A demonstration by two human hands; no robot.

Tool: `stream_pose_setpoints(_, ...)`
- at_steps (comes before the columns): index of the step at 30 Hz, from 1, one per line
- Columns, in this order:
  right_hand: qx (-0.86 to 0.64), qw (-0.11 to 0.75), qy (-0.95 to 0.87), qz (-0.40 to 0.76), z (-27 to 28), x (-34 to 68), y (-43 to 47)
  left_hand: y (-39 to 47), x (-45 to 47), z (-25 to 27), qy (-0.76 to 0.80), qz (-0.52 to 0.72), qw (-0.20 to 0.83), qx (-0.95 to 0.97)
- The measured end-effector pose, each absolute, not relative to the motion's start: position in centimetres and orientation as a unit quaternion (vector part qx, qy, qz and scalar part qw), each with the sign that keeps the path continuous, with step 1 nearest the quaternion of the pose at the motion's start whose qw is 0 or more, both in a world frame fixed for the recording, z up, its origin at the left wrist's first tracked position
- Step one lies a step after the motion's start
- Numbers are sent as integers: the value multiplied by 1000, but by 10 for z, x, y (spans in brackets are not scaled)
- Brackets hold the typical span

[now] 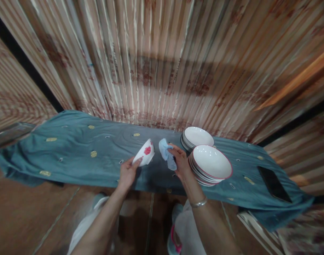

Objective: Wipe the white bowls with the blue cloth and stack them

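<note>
My left hand [128,173] grips a white bowl [145,154] with red flowers on its outer side. The bowl is tipped on its side above the cloth-covered table. In my right hand [180,161] a crumpled light-blue cloth [166,153] is pinched, a short way to the right of the bowl and apart from it. Just beyond my right wrist stands a stack of white bowls with red rims [212,162]. Behind it is a second stack of white bowls [198,136].
A teal tablecloth [77,152] with yellow motifs covers the narrow table. A black phone [273,183] lies near its right end. Pleated patterned curtains [151,78] hang directly behind. At the far left is a glassy tray-like object [13,132].
</note>
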State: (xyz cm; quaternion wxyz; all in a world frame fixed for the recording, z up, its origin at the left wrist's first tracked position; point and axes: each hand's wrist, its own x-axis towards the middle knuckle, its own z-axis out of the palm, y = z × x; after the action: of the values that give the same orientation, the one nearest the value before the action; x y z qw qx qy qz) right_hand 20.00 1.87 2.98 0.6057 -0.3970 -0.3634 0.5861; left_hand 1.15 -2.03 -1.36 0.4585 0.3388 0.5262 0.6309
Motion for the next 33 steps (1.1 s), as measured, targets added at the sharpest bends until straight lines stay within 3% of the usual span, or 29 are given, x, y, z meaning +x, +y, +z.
stream_pose_setpoints(7, -410, 610, -391, 554, 21, 195, 25, -33, 12, 2, 425, 646, 622, 121)
stream_pose_setpoints(13, -430, 581, -599, 346, 20, 179, 18, -30, 23, -3, 366, 639, 669, 97)
stream_pose_setpoints(18, -369, 401, -833, 91, 22, 144, -4, -28, 27, -8, 313, 662, 676, 80)
stream_pose_setpoints(21, -366, 300, -881, 2, 18, 126, -10, -28, 26, -9, 314, 685, 654, 64)
stream_pose_setpoints(27, -444, 281, -851, 0, 24, 127, 5, -28, 30, -6, 324, 671, 664, 64)
stream_pose_setpoints(33, -475, 335, -803, 135, 17, 148, 38, -28, 28, -11, 336, 677, 648, 92)
